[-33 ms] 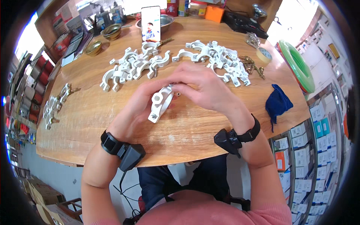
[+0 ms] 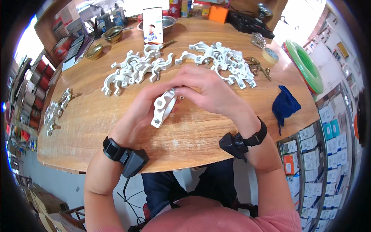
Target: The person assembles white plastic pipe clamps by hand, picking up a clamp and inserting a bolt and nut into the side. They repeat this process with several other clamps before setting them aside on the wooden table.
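My left hand [image 2: 146, 101] is closed round a white pipe clamp [image 2: 159, 112], its fingers partly hidden behind it. The clamp is tilted, its round boss facing up and a screw showing at its lower end. At the clamp's upper end, the thumb and fingers of my right hand [image 2: 206, 87] pinch together; what lies between the fingertips is mostly covered. A small brass-coloured nut [image 2: 181, 98] shows just under the right fingers; whether it is held or lies on the table I cannot tell.
Two piles of white clamp parts, a left one [image 2: 133, 69] and a right one [image 2: 226, 62], lie beyond my hands. Brass bolts [image 2: 255, 66], a tape roll [image 2: 270, 56] and a blue pouch [image 2: 285, 103] are at the right. Several clamps [image 2: 52, 112] lie far left. A phone [image 2: 153, 29] stands behind.
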